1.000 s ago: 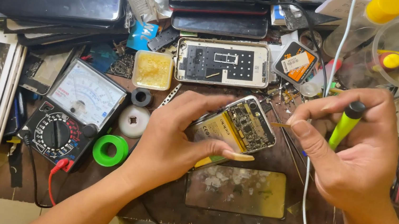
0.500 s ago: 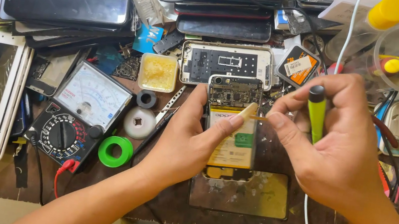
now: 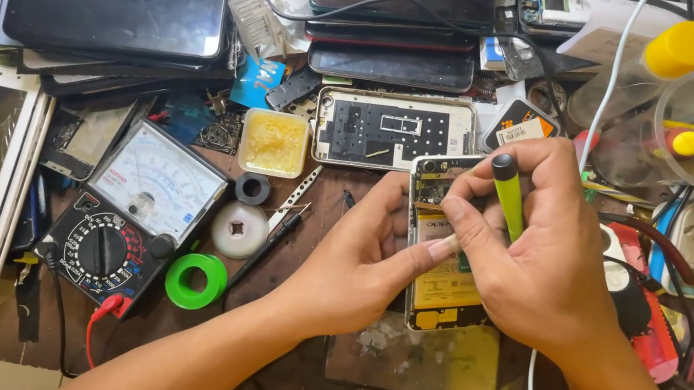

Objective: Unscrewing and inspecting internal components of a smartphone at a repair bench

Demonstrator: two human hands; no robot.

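An opened phone [image 3: 442, 284], its back cover off and a yellow battery showing, lies upright on the brown workbench [image 3: 290, 381]. My left hand [image 3: 359, 262] grips its left edge, thumb pressed on the battery. My right hand [image 3: 533, 252] holds a yellow-green screwdriver [image 3: 507, 193] with a black cap, its tip pointing down at the phone's upper part; the tip is hidden behind my fingers. Both hands meet over the phone.
An analog multimeter [image 3: 129, 221] with red lead sits at left, next to a green tape roll [image 3: 196, 281] and tweezers [image 3: 295, 201]. A metal phone frame [image 3: 394, 131], a flux tub [image 3: 274, 142], stacked phones and tablets [image 3: 116, 10], and cables and bottles [image 3: 665, 60] crowd the bench.
The phone has gone from tilted up in my left hand to lying flat on the bench. My right hand has come in over it with the screwdriver.
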